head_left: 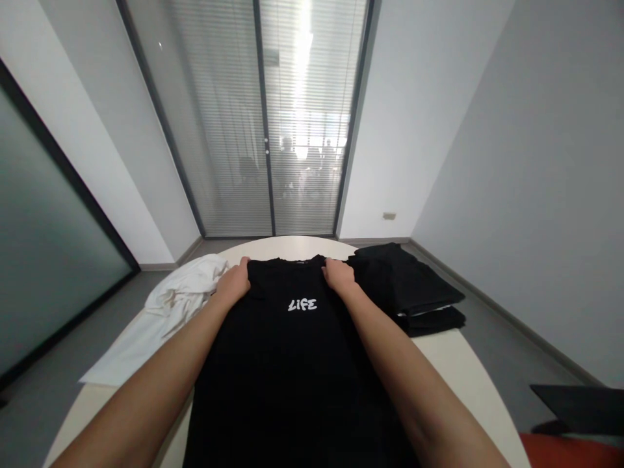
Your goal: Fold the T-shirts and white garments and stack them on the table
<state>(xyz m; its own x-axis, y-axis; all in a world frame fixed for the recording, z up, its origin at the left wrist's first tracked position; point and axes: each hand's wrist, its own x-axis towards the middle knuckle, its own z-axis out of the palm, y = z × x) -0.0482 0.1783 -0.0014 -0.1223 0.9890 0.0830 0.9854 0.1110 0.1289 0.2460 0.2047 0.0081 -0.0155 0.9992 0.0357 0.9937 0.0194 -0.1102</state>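
Evidently, the broadest thing is the plain pale grey wall (526, 182), well to the right of the right grip. Far beyond both grips stands a tall, dark-framed glass partition (224, 123) with pale slatted blinds, blurred dark shapes showing through one pane. Below the grips lies a cream-coloured counter (470, 390) with a curved edge.

On it, between the two grips and running from them toward the wearer, a black cloth shirt (292, 370) is spread out lengthwise, its neckline at the far end. Just beside the right grip, on its outer side, sits a stack of folded black cloth (407, 279), a thin white edge showing between layers. Outward of the left grip, a loose white cloth (182, 292) lies crumpled near the hand and flatter toward the counter's near side.

The left grip (234, 282), a bare hand, pinches the shirt's far left corner; the right grip (339, 275), also bare, pinches the far right corner, fingers curled in, fingertips partly hidden. Midway between them and slightly nearer the wearer is small white lettering (302, 304) on the shirt. Smallest, a rectangular beige wall plate (389, 216) shows beyond the right grip.
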